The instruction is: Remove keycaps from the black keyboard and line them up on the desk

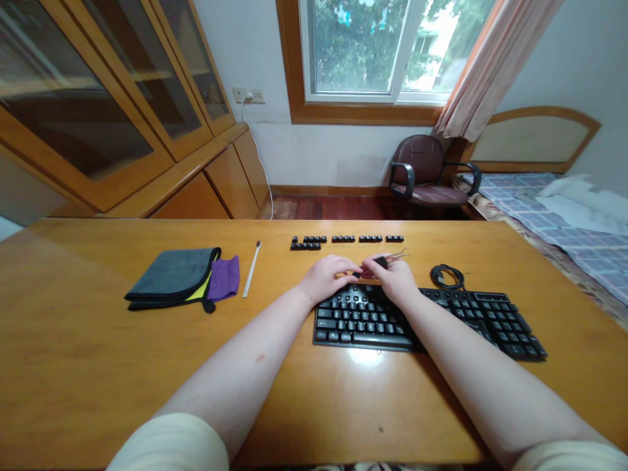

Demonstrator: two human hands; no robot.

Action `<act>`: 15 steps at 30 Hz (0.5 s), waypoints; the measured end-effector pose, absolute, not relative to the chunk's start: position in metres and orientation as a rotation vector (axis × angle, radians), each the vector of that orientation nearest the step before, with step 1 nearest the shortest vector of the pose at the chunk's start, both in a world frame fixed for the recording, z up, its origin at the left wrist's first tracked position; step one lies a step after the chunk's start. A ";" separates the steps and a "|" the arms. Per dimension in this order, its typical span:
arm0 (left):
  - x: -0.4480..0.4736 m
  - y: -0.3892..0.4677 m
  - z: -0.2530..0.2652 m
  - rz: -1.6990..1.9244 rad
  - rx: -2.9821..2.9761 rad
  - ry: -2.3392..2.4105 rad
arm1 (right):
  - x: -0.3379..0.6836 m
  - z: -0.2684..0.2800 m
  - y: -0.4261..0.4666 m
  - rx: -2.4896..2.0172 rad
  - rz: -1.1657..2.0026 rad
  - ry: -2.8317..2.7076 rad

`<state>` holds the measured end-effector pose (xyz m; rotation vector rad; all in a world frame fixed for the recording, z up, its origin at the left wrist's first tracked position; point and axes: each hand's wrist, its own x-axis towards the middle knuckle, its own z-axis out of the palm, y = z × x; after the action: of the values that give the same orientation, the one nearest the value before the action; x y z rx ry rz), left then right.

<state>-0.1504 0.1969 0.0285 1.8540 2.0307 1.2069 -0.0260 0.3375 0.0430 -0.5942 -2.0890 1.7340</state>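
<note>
A black keyboard (377, 340) lies on the table, with bare round sockets along its top row where keycaps are off. Above that row, my left hand (328, 278) pinches a small black keycap (356, 275) between its fingertips. My right hand (398, 282) is closed on a wire keycap puller (381, 261) with a black middle; thin wires stick out to the right, and its left end reaches the keycap. Whether the wires still grip the keycap is too small to tell. Several loose keycaps (343, 239) lie in short groups beyond my hands.
Left of my hands are a white toothbrush (251, 271), a purple cloth (224, 278) and a folded grey cloth (171, 275). A coiled black cable (447, 277) sits behind the keyboard's right part. Past the table stand a chair (424, 170), a bed and a cabinet.
</note>
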 end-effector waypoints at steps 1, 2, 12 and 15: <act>-0.151 0.196 0.029 1.193 1.929 2.042 | -0.026 0.044 0.337 -0.614 1.791 -2.046; -0.152 0.195 0.030 1.181 1.991 2.055 | -0.027 0.044 0.337 -0.626 1.843 -2.007; -0.152 0.191 0.032 1.082 2.103 2.085 | -0.030 0.039 0.340 -0.678 2.043 -1.783; -0.158 0.192 0.030 1.106 1.925 2.271 | -0.030 0.038 0.341 -0.677 1.990 -1.766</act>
<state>-0.1581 0.1921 0.0300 1.9249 2.2710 1.1057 -0.0302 0.3410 0.0378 -0.6768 -1.7665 1.9902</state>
